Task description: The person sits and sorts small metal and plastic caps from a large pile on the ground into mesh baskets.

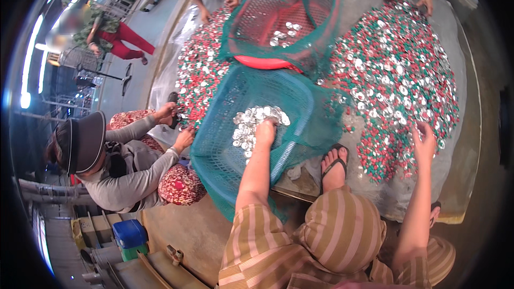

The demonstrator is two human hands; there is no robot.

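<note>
My left hand (265, 131) reaches down into a blue-green plastic basket (215, 123), over a heap of shiny silver discs (247, 124). Its fingers curl downward at the discs, mostly hidden behind the back of the hand. My right hand (424, 138) hovers at the near right part of a wide pile of small red and green pieces mixed with silver discs (396, 83). Thumb and fingers there are apart, and I make out nothing between them. Green netting (318, 109) drapes over the basket's right side.
A red basket (262, 63) under green netting, with some silver discs inside, stands beyond. A co-worker in a visor (85, 142) works at another mixed pile (201, 69) on the left. Other people's hands (233, 0) reach in from the far side. My sandalled foot (334, 166) rests between basket and pile.
</note>
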